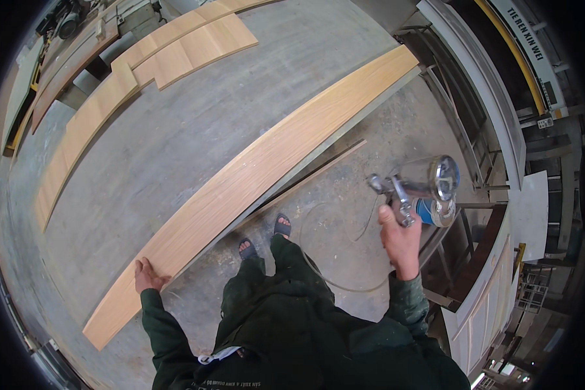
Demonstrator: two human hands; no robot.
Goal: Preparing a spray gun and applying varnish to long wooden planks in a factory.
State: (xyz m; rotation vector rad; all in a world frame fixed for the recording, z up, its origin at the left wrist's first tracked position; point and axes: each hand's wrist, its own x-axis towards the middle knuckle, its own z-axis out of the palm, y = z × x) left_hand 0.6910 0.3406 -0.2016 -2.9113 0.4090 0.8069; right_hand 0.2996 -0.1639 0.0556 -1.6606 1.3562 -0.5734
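Observation:
A long, light-coloured wooden board (253, 170) runs diagonally in front of me, from the lower left to the upper right. Near its lower left end, my left hand (151, 276) rests on the board's face, fingers apart. My right hand (400, 244), out to the right, is closed round the handle of a shiny metal spray gun (402, 195). A round metal cup (429, 177) is fitted to the gun, slightly blurred. The gun is held apart from the board.
A thin hose (335, 283) loops across the concrete floor. Behind the gun stands a blue-and-white can (435, 213) beside a metal frame (463, 227). More wooden boards (201, 51) lie at the far left. A narrow strip (318, 170) lies under the long board's near side.

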